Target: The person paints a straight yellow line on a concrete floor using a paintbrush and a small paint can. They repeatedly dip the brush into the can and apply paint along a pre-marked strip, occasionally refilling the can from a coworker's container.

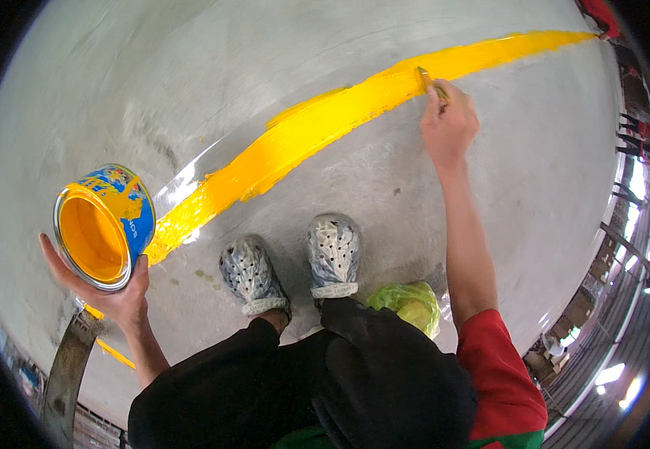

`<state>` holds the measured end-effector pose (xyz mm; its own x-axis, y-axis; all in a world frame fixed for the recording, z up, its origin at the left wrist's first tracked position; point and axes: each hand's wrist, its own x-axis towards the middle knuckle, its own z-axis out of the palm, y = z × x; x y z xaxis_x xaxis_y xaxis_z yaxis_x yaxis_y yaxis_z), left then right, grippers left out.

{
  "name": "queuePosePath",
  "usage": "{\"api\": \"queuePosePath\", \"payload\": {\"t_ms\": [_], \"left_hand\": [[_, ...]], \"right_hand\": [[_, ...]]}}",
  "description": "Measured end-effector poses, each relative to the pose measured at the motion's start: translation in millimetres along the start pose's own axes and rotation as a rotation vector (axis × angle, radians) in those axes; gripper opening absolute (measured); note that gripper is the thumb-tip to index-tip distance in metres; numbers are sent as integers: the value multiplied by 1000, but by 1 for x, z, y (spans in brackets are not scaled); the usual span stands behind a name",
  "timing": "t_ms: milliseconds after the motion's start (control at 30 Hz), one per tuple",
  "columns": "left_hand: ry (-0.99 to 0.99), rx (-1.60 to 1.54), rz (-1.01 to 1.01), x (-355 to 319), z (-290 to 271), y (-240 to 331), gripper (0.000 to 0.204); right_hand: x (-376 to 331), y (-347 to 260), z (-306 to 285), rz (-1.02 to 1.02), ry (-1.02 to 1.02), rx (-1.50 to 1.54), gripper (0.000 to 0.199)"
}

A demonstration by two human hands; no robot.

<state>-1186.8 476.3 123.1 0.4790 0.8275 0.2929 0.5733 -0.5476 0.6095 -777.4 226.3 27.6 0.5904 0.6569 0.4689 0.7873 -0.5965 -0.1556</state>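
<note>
My left hand (119,295) is wrapped round the lower side of a blue paint can (143,213), which tilts so its open mouth shows yellow paint (94,239) inside. Yellow drips cover part of the can's label. In my right hand (451,123) is a paintbrush (422,77), its bristles touching a wide band of wet yellow paint (314,123) on the grey floor (355,176). The band runs from beside the can up to the far right, with ragged edges. My fingers hide most of the brush handle.
My feet, in grey clogs with holes (334,251), stand just below the band. A yellow-green plastic bag (407,303) lies by my right foot. A person's red sleeve (600,13) shows at the band's far right end. A grey beam (70,370) rises at lower left.
</note>
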Motion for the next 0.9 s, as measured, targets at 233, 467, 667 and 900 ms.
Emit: {"api": "queuePosePath", "payload": {"t_ms": [233,467,667,900], "left_hand": [[-11,-77,36,9,13,-4,122],[-107,-300,92,29,22,-2,126],[-146,-386,122,37,47,18,126],[-78,-243,107,31,90,55,127]], "right_hand": [[-63,-154,-13,-14,-299,605,23],[-3,-51,-14,438,-456,457,20],[72,113,-48,435,-16,152,22],[67,97,9,-97,-218,-125,14]]}}
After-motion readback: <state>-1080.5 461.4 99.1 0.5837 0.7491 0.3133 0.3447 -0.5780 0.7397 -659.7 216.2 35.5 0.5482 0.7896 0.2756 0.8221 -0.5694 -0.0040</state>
